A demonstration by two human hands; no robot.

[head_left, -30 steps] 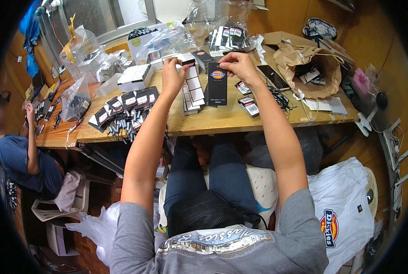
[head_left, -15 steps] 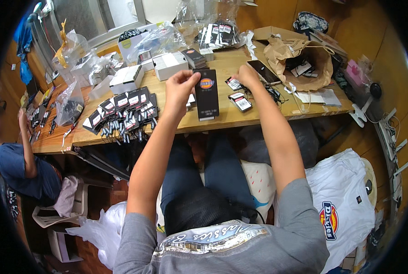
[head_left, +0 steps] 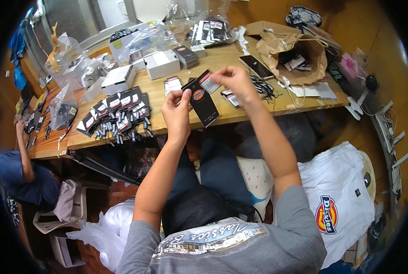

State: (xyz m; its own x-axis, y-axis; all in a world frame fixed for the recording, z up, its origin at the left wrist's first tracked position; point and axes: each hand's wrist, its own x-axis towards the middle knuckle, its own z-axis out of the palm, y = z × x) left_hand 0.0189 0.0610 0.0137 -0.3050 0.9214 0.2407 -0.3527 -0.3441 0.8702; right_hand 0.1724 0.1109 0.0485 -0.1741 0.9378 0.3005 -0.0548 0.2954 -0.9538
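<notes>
My left hand (head_left: pixel 176 112) pinches a black hang tag (head_left: pixel 206 108) with a coloured emblem, tilted above the table's front edge. Between the fingertips of my right hand (head_left: pixel 237 83) is a smaller black tag with a red and white label (head_left: pixel 209 84), which overlaps the top of the hang tag; whether they touch is unclear. More labelled tags (head_left: pixel 172 84) lie behind my left hand, and another tag (head_left: pixel 229 97) lies partly hidden beneath my right wrist. To its right is a tangle of black strings (head_left: pixel 264 88).
Left of my hands spreads a heap of tags with strings (head_left: pixel 117 112). White boxes (head_left: pixel 162 66), a stack of black tags (head_left: pixel 185 56), a phone (head_left: pixel 256 67) and a brown paper bag (head_left: pixel 320 59) stand farther back. Another person (head_left: pixel 23 171) sits at far left.
My right hand has come left from the table near the phone, bringing a labelled tag to the hang tag. My left hand has tilted the hang tag. The whole view has shifted slightly.
</notes>
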